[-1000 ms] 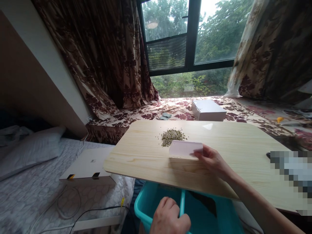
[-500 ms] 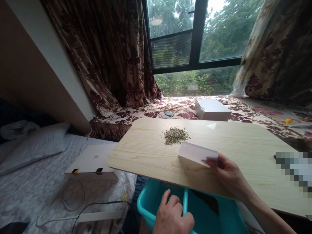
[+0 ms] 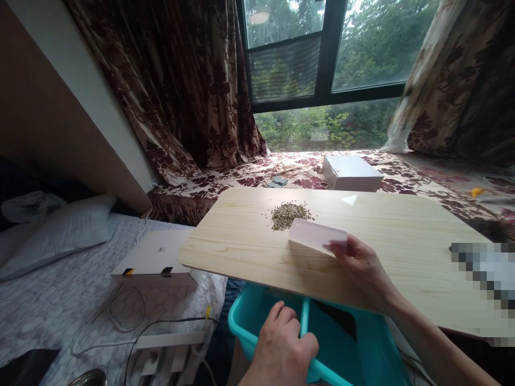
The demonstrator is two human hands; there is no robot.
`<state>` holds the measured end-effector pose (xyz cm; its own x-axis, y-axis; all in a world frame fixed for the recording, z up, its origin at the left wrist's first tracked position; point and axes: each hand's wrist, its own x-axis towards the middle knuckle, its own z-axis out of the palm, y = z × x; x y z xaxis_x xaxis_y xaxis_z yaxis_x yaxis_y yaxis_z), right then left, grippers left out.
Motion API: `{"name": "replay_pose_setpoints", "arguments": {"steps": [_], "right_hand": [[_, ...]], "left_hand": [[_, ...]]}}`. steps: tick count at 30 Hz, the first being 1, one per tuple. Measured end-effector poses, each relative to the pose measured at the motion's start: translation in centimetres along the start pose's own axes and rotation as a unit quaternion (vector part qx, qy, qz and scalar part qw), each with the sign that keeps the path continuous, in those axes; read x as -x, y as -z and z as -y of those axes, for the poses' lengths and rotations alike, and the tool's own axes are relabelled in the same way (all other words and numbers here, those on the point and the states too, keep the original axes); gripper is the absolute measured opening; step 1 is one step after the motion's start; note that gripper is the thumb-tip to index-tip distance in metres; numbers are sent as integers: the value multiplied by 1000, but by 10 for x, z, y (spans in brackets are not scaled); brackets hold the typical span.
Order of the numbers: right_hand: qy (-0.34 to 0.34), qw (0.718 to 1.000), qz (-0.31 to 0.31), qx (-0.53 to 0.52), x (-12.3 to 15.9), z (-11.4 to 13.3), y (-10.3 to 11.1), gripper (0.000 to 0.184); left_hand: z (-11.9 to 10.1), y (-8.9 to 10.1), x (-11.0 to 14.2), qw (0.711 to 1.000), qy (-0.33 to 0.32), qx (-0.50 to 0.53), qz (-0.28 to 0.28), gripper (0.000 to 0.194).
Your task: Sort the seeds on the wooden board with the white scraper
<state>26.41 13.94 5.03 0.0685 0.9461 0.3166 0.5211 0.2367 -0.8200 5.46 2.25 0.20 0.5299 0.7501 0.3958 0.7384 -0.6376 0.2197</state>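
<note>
The right hand (image 3: 364, 262) holds one end of the white card (image 3: 316, 236) between thumb and fingers. The card is tilted above the table (image 3: 402, 230), at the near right side of the seeds (image 3: 287, 215); I cannot tell if it touches them. The seeds lie in a loose pile on the table. Below, the left hand (image 3: 281, 343) has its fingers curled over the near rim of the bin (image 3: 238, 328), beside its divider.
</note>
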Motion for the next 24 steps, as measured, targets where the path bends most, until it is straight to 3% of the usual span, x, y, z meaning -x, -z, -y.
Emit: {"name": "replay_pose_setpoints", "arguments": {"steps": [3, 14, 20, 24], "right_hand": [[4, 1000, 7, 9, -2, 2, -3, 17], [8, 998, 55, -24, 36, 26, -3, 17], [31, 993, 99, -55, 66, 34, -4, 14], [38, 994, 93, -34, 64, 31, 6, 17]], "left_hand": [[-1, 1, -1, 1000, 3, 3, 23, 43], [-9, 17, -5, 999, 30, 31, -2, 45], [-10, 5, -1, 999, 44, 24, -7, 48], [-7, -6, 2, 999, 39, 3, 0, 52]]}}
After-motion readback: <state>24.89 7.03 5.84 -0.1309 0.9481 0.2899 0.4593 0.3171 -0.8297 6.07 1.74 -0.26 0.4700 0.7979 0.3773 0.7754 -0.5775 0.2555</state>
